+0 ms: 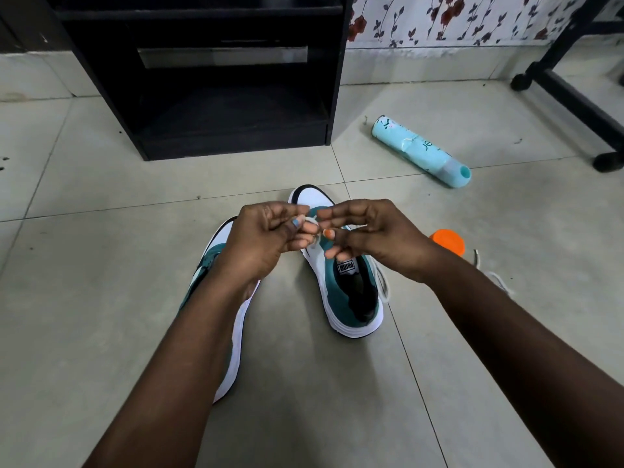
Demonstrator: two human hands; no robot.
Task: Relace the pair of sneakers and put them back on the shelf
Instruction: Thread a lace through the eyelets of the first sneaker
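Your left hand (266, 234) and right hand (368, 231) both pinch the white lace (312, 221) above the right sneaker (341, 282). The left sneaker (236, 319) lies under your left forearm. Bare floor (101, 265) separates them from the black shelf (216, 96).

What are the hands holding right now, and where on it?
Both hands, left hand and right hand, pinch a white shoelace between fingertips above the right-side sneaker. Which part of its length cannot be told.

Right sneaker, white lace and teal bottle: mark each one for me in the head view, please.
right sneaker (351, 298): head view, on its teal heel collar beside the insole.
white lace (312, 221): head view, on the loop pinched between the two hands.
teal bottle (413, 146): head view, on the middle of its body, lying on the floor.
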